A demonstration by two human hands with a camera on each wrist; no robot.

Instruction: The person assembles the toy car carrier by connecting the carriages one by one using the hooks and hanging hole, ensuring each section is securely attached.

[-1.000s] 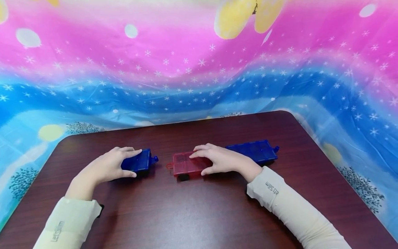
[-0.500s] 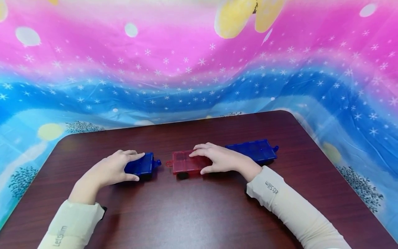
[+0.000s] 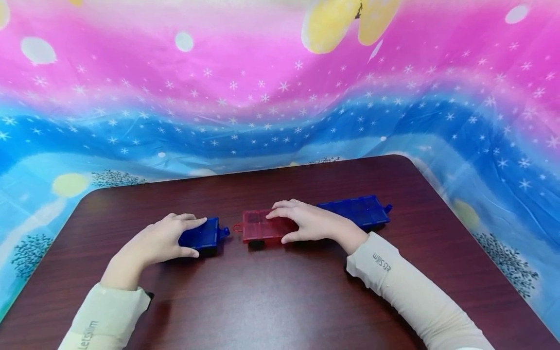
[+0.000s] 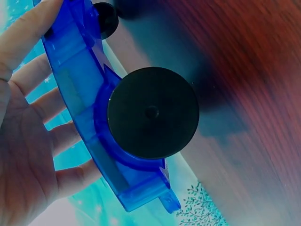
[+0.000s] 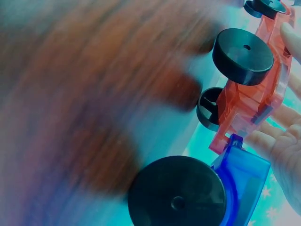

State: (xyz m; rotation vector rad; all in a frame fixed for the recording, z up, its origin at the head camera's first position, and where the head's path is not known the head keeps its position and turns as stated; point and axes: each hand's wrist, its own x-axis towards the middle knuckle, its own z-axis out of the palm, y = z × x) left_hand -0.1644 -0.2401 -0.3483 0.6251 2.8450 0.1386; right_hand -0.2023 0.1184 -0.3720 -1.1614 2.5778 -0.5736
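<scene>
On the left of the table, my left hand [image 3: 159, 239] grips a blue see-through toy train car [image 3: 204, 234], thumb on its near side and fingers across its far side. A large black wheel [image 4: 153, 113] shows on it in the left wrist view. My right hand [image 3: 317, 222] holds a red see-through toy car [image 3: 255, 226] with black wheels. The red car's loop [image 3: 237, 227] faces the blue car's hook [image 3: 225, 232], a small gap between them. Behind the right hand, a second blue car [image 3: 356, 211] meets the red car's other end in the right wrist view.
The dark wood table [image 3: 253, 296] has rounded far corners. A pink and blue patterned cloth [image 3: 262, 112] hangs right behind its far edge and along both sides.
My left hand has slid the blue car to the right and slightly nearer, narrowing the gap to the red car's loop. My right hand and the two cars by it have barely moved.
</scene>
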